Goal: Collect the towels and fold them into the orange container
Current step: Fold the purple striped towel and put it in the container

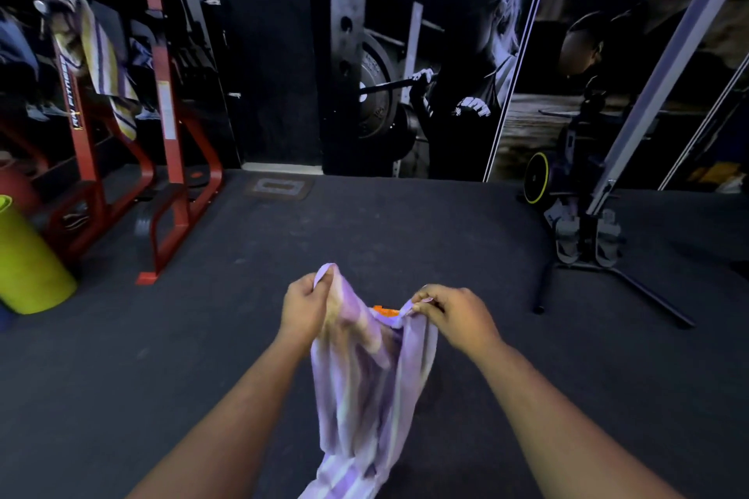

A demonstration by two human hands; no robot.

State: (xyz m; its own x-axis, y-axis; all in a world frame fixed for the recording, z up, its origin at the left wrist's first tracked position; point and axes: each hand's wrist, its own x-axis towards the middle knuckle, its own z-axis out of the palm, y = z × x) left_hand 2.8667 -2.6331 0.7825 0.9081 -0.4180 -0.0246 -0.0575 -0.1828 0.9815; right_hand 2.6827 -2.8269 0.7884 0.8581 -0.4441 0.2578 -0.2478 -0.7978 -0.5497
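A purple and white striped towel [364, 385] hangs in front of me over the dark floor. My left hand [304, 308] grips one top corner of it. My right hand [454, 312] pinches the other top corner, a little lower and to the right. Between the two hands a small piece of the orange container [383, 311] shows behind the towel; the rest of it is hidden. A second striped towel [107, 65], purple, white and yellow, is draped over the red gym frame at the upper left.
The red steel frame [166, 158] stands on the left, with a yellow-green roll [28, 259] beside it. At the right stands a black stand with long legs [587, 239] and a slanted white bar [664, 65]. A wall mural fills the back.
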